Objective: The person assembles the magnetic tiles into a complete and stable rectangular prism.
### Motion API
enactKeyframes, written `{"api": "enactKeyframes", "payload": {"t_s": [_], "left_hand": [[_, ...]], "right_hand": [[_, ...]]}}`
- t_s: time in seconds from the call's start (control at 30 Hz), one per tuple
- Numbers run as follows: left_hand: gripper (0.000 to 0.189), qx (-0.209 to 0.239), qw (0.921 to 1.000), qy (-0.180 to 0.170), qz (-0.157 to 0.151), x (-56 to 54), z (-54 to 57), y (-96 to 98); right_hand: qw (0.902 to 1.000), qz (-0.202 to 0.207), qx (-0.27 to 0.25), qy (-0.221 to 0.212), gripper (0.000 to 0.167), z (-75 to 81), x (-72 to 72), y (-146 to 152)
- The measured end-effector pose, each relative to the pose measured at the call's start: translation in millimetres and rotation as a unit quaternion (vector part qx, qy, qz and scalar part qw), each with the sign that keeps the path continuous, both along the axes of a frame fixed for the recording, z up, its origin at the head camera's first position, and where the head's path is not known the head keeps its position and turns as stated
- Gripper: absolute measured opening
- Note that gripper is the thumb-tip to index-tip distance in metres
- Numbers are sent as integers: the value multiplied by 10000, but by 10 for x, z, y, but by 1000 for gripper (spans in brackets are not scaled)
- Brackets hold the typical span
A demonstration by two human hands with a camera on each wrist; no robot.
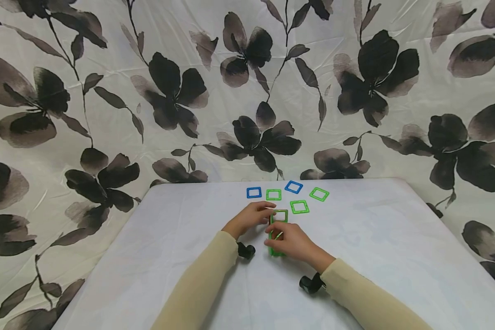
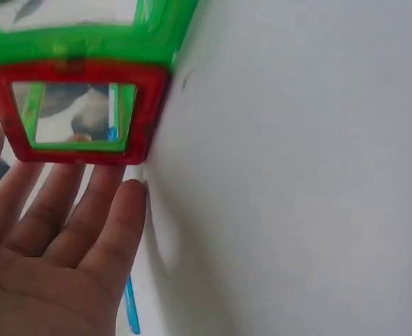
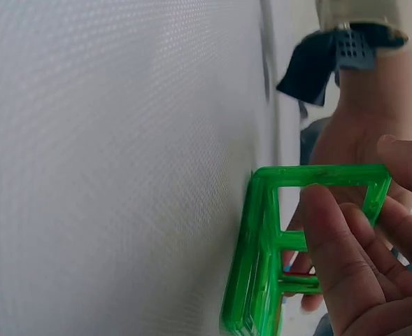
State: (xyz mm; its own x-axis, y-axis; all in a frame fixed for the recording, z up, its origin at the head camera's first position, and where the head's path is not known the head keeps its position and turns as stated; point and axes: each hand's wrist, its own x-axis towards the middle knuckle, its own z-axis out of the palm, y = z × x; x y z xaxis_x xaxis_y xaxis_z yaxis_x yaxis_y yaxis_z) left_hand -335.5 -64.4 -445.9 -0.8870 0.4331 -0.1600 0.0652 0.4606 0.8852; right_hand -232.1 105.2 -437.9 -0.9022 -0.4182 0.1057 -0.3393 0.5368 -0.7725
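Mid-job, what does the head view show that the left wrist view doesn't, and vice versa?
Only head: the right hand, both cream fabric sleeves, and two loose blue square plastic frames in full.
Only left wrist: the palm of the left hand and the face of a red square plastic frame.
Both: the left hand, joined green square plastic frames, and the white tabletop.

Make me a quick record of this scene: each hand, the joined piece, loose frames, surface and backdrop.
Left hand: fingers reaching to the edge of a red frame
Right hand: holding a green frame of the joined piece
Joined piece: green frames plus the red one
Loose frames: two blue frames and three green frames, lying beyond the hands
Surface: white tabletop
Backdrop: pale cloth with dark flowers
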Motion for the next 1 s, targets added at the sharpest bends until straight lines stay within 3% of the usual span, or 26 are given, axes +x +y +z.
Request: {"api": "enactKeyframes", "payload": {"t_s": [0.23,0.43,0.8,1.0], "left_hand": [[47,96,10000,4,5,136,-29,-34],[46,93,9996,177,217,260,-37,-25],[50,88,9992,194,326,294,-76,15],[49,62,9994,68,340,318,-74,33]], "right_hand": [[9999,-96,27,63,32,20,-8,-23],[9998,-44,95,143,32,14,-6,-44],[9984,-226,421,290,28,86,-95,124],[9925,-413,1035,512,23,137,-237,302]]}}
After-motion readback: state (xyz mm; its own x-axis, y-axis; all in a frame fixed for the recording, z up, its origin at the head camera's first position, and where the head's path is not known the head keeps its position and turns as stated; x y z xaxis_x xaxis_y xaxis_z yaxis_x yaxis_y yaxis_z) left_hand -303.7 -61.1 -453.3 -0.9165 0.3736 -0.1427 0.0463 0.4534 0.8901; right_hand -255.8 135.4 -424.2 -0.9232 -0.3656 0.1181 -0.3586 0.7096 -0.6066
